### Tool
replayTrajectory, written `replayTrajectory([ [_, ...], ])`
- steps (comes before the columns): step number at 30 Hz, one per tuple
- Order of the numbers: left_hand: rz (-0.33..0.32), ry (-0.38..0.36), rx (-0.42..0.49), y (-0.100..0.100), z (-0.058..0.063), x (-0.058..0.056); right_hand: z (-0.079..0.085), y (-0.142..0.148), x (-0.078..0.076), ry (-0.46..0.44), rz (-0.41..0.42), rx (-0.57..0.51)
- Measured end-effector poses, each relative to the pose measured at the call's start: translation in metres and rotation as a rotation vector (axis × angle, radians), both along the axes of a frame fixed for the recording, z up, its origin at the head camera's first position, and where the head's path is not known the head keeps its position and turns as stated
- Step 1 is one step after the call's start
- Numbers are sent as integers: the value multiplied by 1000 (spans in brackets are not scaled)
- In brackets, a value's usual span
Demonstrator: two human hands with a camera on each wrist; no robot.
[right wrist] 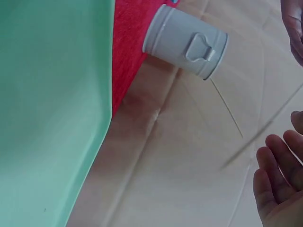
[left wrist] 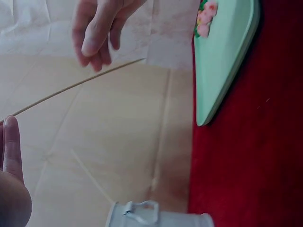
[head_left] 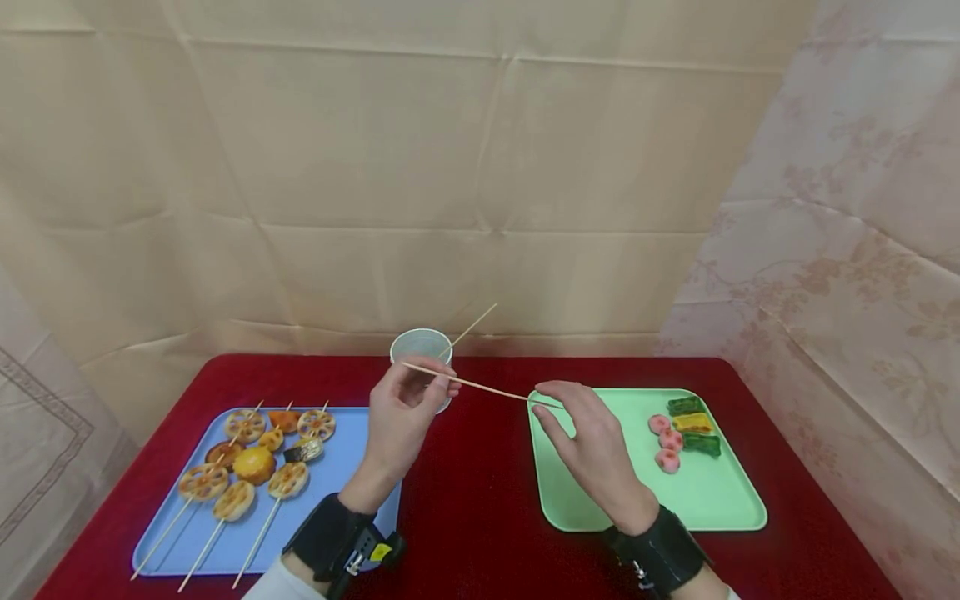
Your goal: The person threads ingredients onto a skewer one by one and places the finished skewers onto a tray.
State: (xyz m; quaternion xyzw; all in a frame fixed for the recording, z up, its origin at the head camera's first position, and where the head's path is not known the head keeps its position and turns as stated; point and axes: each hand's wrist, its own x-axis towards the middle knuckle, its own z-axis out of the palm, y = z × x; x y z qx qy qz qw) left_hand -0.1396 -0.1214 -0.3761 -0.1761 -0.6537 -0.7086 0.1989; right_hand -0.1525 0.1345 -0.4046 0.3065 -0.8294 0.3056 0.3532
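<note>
A thin wooden skewer [head_left: 487, 388] slants across the middle of the head view. My left hand [head_left: 408, 408] pinches it near one end between thumb and fingers. Around its other end, my right hand [head_left: 592, 437] hovers with thumb and fingers apart; in the left wrist view the right fingers [left wrist: 97, 40] are just off the skewer. Behind the left hand stands a white metal cup [right wrist: 184, 42] with a small handle, and a second skewer [head_left: 474, 327] leans out of it.
At left, a blue tray [head_left: 341, 483] carries several loaded skewers with lotus root slices [head_left: 202, 482] and other pieces. The green tray [head_left: 600, 517] at right bears pink pieces [head_left: 670, 439] beside green and yellow ones [head_left: 693, 423]. A red cloth [head_left: 465, 517] covers the table.
</note>
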Motion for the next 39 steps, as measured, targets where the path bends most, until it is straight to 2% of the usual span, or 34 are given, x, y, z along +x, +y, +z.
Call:
replayTrajectory([
  [4, -48, -57, 57, 2, -7, 4, 0, -2, 0, 33, 8, 67],
  [9, -65, -92, 99, 4, -12, 7, 1, -3, 1, 14, 11, 116],
  [13, -67, -83, 89, 5, -15, 7, 2, -2, 1, 7, 12, 138],
  [16, -62, -88, 32, 1, -16, 6, 2, 1, 0, 34, 13, 148],
  [18, -28, -96, -39, -4, -16, 4, 2, 4, -2, 46, 7, 158],
  [20, 49, -79, -156, -9, -16, 3, 0, 8, -3, 51, -2, 174],
  [23, 178, -1, -399, -15, -15, 2, -4, 12, -5, 54, -11, 204],
  [25, 224, 58, -568, -16, -15, 1, -7, 14, -7, 57, -12, 231],
  [28, 189, 96, -757, -13, -15, 1, -11, 14, -7, 57, -4, 274],
  [32, 124, 98, -930, -4, -18, 2, -15, 12, -6, 56, 11, 308],
  [35, 108, 141, -1009, 3, -22, 3, -16, 10, -5, 60, 18, 305],
  [39, 104, 168, -1023, 10, -27, 4, -18, 8, -4, 64, 25, 292],
])
